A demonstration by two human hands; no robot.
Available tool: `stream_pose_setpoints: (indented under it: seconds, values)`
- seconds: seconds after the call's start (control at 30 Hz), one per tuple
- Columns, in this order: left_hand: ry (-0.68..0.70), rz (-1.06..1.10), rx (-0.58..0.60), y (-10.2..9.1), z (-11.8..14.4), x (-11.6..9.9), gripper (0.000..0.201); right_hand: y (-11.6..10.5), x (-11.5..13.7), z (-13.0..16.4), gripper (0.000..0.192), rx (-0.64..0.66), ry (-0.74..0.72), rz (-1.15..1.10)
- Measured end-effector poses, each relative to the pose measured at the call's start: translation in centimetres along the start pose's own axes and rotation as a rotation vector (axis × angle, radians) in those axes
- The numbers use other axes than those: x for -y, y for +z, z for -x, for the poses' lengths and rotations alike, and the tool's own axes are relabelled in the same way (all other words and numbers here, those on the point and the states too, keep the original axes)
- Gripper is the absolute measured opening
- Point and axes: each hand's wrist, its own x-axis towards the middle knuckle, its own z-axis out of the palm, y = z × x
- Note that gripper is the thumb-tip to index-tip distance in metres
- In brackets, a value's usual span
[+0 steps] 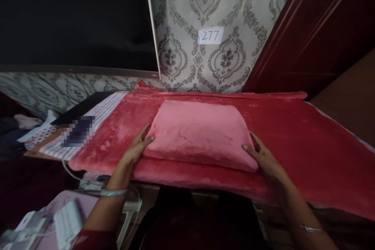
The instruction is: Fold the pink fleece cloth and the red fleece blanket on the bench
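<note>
A folded pink plush cloth point(199, 133) lies in a neat rectangle on a red plush blanket point(307, 144) that covers the table. My left hand point(136, 150) rests against the cloth's left near corner, fingers spread and touching its edge. My right hand point(262, 156) touches the cloth's right near corner, fingers spread along its side. Neither hand grips anything. Bangles show on both wrists.
A large dark screen point(73, 15) hangs on the patterned wall, beside a paper label reading 277 point(210, 35). A dark red door point(316, 27) stands at right. A striped cloth point(99, 113) and clutter lie at left; white cable point(76, 175) and papers sit below.
</note>
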Motion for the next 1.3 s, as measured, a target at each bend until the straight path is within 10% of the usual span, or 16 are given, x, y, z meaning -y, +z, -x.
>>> stream_pose_setpoints:
  seconds: [0.27, 0.47, 0.7, 1.03, 1.3]
  values:
    - [-0.022, 0.012, 0.002, -0.2, 0.1, 0.3, 0.086, -0.2, -1.3, 0.3, 0.078, -0.029, -0.053, 0.02]
    - [0.005, 0.034, -0.081, 0.6, 0.6, 0.6, 0.086, -0.1, -1.3, 2.6, 0.07, -0.252, -0.483, 0.464]
    - [0.614, -0.568, -0.315, 1.3, 2.7, -0.2, 0.061, 3.5, 0.9, 4.3, 0.054, -0.055, -0.786, 0.797]
    - [0.93, -1.073, 0.151, 6.9, 3.7, -0.4, 0.052, 5.1, -0.2, 3.1, 0.051, 0.009, -0.775, 0.926]
    - [1.136, -1.101, 0.095, 7.2, 4.0, 0.4, 0.05, 5.3, -0.9, 2.9, 0.051, -0.062, -0.873, 0.925]
